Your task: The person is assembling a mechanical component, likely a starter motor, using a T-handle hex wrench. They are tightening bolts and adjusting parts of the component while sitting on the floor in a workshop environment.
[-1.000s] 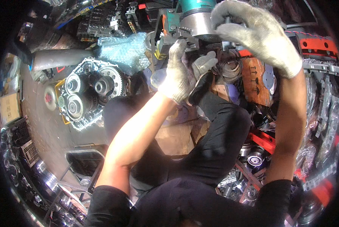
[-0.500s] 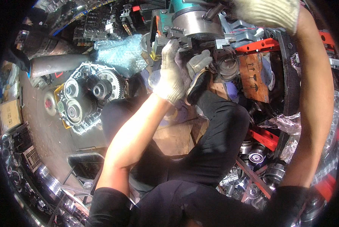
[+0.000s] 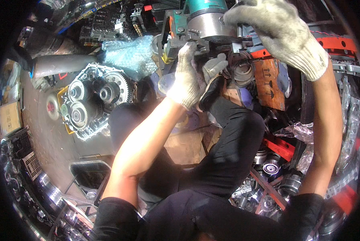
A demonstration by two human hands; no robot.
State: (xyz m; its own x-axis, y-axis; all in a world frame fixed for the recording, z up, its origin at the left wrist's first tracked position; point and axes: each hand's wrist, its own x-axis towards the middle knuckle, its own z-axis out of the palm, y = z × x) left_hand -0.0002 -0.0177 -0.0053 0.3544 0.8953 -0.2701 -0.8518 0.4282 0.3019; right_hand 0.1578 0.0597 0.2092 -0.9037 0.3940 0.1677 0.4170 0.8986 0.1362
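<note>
A steel chuck (image 3: 213, 28) hangs under a teal machine body (image 3: 206, 5), with block-shaped jaws (image 3: 196, 43) at its lower edge. My right hand (image 3: 274, 36), in a whitish knit glove, is closed at the chuck's right side. It grips a T-handled chuck key, whose crossbar (image 3: 240, 31) shows below the fingers; the rest is mostly hidden. My left hand (image 3: 192, 78), gloved too, is cupped just under the jaws. Its fingers and thumb stand apart, one fingertip close to or touching a jaw. I see nothing held in it, though its palm lies partly in shadow.
Left of my knees lies an open gear housing (image 3: 97, 100) with several toothed gears. Behind it are a bubble-wrapped bundle (image 3: 130, 56) and a grey tube (image 3: 65, 66). To the right stand a brown carton (image 3: 270, 86) and red frame bars (image 3: 282, 146), with metal parts (image 3: 271, 168) below.
My right hand has come down and left toward the chuck, and more of its glove shows. The left hand stays almost in place under the jaws.
</note>
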